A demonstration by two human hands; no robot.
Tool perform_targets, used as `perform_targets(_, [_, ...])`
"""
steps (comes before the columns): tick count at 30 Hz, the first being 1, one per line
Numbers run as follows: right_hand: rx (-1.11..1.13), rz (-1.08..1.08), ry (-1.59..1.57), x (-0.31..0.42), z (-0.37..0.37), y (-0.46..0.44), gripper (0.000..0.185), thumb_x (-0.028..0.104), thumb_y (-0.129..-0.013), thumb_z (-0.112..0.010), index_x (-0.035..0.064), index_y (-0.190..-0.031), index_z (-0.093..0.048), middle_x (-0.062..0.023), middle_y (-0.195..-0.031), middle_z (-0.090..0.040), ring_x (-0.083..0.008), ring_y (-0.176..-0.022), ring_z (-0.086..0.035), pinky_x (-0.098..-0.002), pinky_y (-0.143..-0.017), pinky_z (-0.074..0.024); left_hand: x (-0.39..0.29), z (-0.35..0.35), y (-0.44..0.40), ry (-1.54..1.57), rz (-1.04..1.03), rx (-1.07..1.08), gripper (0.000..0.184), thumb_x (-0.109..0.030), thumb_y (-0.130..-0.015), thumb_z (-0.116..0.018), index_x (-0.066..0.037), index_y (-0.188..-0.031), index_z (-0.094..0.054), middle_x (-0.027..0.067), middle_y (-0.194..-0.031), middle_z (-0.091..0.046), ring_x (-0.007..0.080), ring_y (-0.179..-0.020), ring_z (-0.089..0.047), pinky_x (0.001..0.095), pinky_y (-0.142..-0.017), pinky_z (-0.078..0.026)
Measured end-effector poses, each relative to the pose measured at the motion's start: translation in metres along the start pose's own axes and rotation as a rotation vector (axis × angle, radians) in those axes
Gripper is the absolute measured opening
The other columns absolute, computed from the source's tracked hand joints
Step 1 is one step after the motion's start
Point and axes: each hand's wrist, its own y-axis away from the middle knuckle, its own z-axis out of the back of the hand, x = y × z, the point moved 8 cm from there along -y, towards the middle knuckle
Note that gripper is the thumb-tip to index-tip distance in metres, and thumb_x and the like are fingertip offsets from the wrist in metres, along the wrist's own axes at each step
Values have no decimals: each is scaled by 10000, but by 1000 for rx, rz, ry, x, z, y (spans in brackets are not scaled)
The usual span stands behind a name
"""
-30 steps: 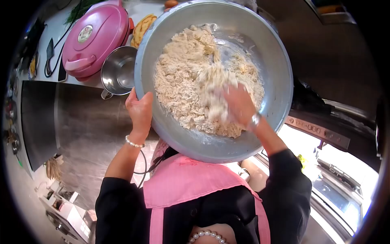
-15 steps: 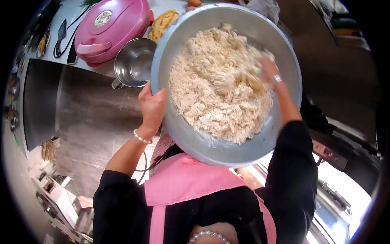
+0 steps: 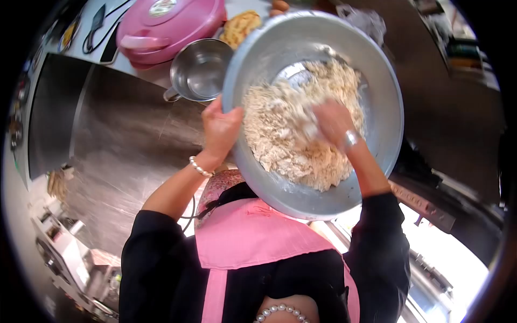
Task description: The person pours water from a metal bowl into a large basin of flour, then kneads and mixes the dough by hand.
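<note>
A large metal bowl (image 3: 385, 116), tilted toward me, holds a heap of shaggy, crumbly flour dough (image 3: 301, 161). My left hand (image 3: 222, 129) grips the bowl's left rim, thumb over the edge and fingers out of sight behind the wall. Inside the bowl, my right hand (image 3: 333, 123) is in the dough near its middle. Motion blurs the right fingers and the loose dough beside them, so their closure is unclear. Bare metal shows at the bowl's bottom, above the heap.
Left of the bowl stands a steel pot (image 3: 199, 72) at the counter's edge. Behind it are a pink electric griddle (image 3: 172, 27), a flatbread (image 3: 239, 28) and a phone (image 3: 110, 46). Eggs (image 3: 280, 6) and a plastic bag (image 3: 363, 22) lie beyond the bowl.
My right hand has swept from the bowl's right side left and down to the middle, dragging dough and baring the bottom. My left hand keeps its hold on the rim.
</note>
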Motion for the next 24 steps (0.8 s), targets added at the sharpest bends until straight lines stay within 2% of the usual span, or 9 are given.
perform_targets(2, [-149, 177, -6, 20, 0, 45, 254, 305, -648, -698, 166, -850, -631, -77, -790, -572, -272, -870, -509, -436, -807, -396, 4, 1, 2, 14, 9, -18, 102, 3, -727, -529, 2, -815, -579, -48, -616, -485, 33, -560, -414, 214, -479, -360])
perform_targets(7, [-370, 463, 221, 126, -6, 20, 145, 139, -754, -561, 103, -881, -621, -143, -896, -571, -350, -920, -503, -513, -790, -379, 12, 0, 9, 73, -14, -57, 173, -43, -712, -588, 4, -878, -599, 14, -629, -550, 62, -581, -464, 275, -500, -421])
perform_targets(10, [-466, 456, -196, 81, -7, -67, 144, 76, -770, -496, -9, -841, -589, -181, -883, -577, -347, -853, -523, -467, -763, -388, 0, 2, 14, 98, -33, -85, 292, -27, -723, -554, -22, -1012, -595, 124, -641, -573, 92, -563, -499, 297, -499, -430])
perform_targets(11, [-386, 178, -274, 33, -11, -90, 226, 48, -758, -466, -11, -941, -585, -197, -962, -577, -356, -917, -525, -452, -826, -394, -10, 0, 20, 171, 88, -36, 306, -16, -721, -542, -25, -1022, -594, 153, -642, -572, 117, -569, -535, 304, -523, -441])
perform_targets(14, [-170, 13, -90, -104, -28, -137, 470, 84, -747, -456, -29, -1203, -469, -238, -1187, -503, -371, -1097, -478, -395, -966, -363, -4, 1, 18, 95, -27, -137, 281, 1, -690, -529, 1, -962, -597, 198, -635, -571, 223, -583, -590, 354, -559, -458])
perform_targets(17, [-155, -172, -171, -210, -35, -171, 416, 94, -739, -524, -54, -1128, -522, -201, -1050, -599, -327, -947, -566, -378, -846, -428, 19, -24, 10, -157, -247, -199, 184, -15, -666, -537, 25, -841, -573, 222, -640, -558, 326, -611, -587, 406, -588, -461])
perform_targets(21, [-61, -166, -259, -58, -9, -181, 260, 153, -737, -617, -46, -900, -578, -161, -873, -630, -258, -786, -586, -389, -667, -446, 18, -11, 14, -27, -124, -234, 103, -56, -657, -548, 20, -725, -534, 230, -650, -552, 380, -647, -575, 435, -604, -464])
perform_targets(23, [-468, 293, -67, -31, -50, -136, 315, 189, -762, -628, -7, -991, -538, -161, -854, -597, -279, -724, -567, -413, -623, -437, 19, -15, 10, -19, -130, -226, 102, -72, -662, -546, 11, -719, -527, 232, -669, -558, 397, -675, -571, 434, -616, -468])
perform_targets(24, [-164, 190, -123, 4, -68, -98, 319, 178, -794, -588, 10, -1052, -508, -182, -913, -588, -319, -756, -565, -423, -638, -440, 11, -7, 13, -13, -13, -140, 109, -79, -661, -543, -2, -738, -531, 229, -678, -566, 399, -671, -573, 434, -618, -470])
